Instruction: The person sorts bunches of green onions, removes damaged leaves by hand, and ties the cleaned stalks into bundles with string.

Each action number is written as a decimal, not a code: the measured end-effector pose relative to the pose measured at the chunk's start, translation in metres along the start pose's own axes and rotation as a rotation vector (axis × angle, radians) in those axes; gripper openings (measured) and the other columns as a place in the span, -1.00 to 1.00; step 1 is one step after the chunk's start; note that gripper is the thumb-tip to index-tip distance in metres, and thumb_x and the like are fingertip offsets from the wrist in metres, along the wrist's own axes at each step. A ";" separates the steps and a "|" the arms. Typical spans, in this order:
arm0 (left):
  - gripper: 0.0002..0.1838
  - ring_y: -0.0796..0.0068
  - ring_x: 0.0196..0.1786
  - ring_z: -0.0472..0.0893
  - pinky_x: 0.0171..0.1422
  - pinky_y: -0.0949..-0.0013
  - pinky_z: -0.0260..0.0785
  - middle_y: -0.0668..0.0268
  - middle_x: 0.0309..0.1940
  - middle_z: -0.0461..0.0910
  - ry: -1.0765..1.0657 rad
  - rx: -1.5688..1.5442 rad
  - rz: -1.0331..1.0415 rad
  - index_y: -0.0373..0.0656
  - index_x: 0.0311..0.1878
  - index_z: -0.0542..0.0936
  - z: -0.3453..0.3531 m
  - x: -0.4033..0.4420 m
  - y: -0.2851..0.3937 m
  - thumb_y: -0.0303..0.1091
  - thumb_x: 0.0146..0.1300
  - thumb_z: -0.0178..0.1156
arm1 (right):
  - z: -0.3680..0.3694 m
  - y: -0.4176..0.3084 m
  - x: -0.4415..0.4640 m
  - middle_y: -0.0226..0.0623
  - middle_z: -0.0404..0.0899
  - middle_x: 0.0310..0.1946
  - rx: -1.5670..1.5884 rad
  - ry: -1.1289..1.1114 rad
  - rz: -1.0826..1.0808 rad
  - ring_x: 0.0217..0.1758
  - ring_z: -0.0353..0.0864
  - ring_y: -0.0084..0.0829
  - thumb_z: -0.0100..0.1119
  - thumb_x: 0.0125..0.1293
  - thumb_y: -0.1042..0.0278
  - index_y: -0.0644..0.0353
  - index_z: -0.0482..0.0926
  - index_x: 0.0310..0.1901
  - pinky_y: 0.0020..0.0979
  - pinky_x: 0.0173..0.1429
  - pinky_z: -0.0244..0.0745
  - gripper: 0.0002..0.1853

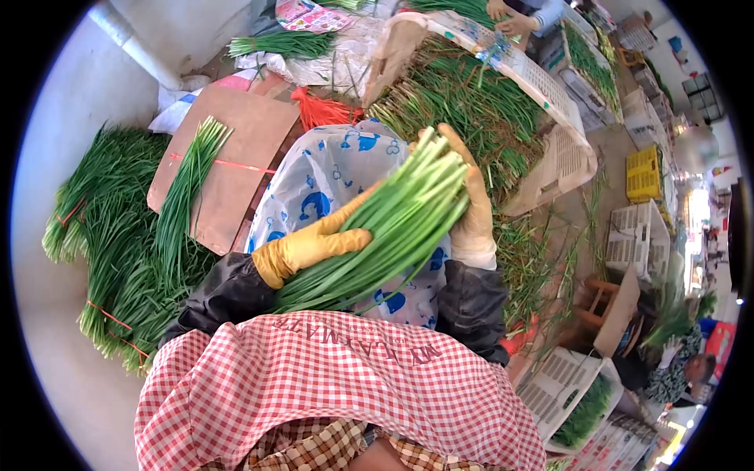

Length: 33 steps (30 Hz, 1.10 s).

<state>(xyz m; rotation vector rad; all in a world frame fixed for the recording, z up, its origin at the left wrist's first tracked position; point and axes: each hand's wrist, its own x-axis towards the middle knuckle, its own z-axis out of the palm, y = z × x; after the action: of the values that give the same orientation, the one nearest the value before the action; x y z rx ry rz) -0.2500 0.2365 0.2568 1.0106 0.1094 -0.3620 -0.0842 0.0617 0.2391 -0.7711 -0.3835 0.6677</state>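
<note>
A thick bunch of garlic chives (393, 216) lies slanted across my lap, pale stem ends up and to the right, green leaves trailing down to the left. My left hand (318, 243), in a yellow rubber glove, is closed around the leafy middle. My right hand (471, 196), gloved in paler yellow, cups the stem ends from the right side, its palm against them and some fingers hidden behind the bunch. Under the chives, a white plastic sheet with blue whale prints (314, 177) covers my lap.
Left, a brown board (236, 149) bears a small chive bunch (192, 180); tied bundles (118, 235) are heaped beside it. Ahead are red ties (326, 110) and a large crate (577, 145) of loose chives. Another person's hands (510, 20) work behind it. More crates (640, 235) stand right.
</note>
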 end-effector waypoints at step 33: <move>-0.41 0.10 0.21 0.49 0.28 0.20 0.34 0.02 0.13 0.52 0.963 0.671 -0.690 -0.18 0.39 0.30 -0.278 -0.384 -0.014 -0.01 0.43 -0.03 | 0.154 0.420 0.285 -0.30 0.59 -0.41 -0.122 0.109 0.471 -0.39 0.57 -0.35 0.24 0.10 0.46 0.22 0.58 -0.32 -0.31 -0.22 0.53 -0.89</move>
<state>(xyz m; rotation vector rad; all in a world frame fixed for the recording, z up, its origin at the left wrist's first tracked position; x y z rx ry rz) -0.5930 0.5592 0.1958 1.7398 1.2979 -0.5205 -0.1318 0.5554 0.0516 -1.0228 -0.1411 1.0435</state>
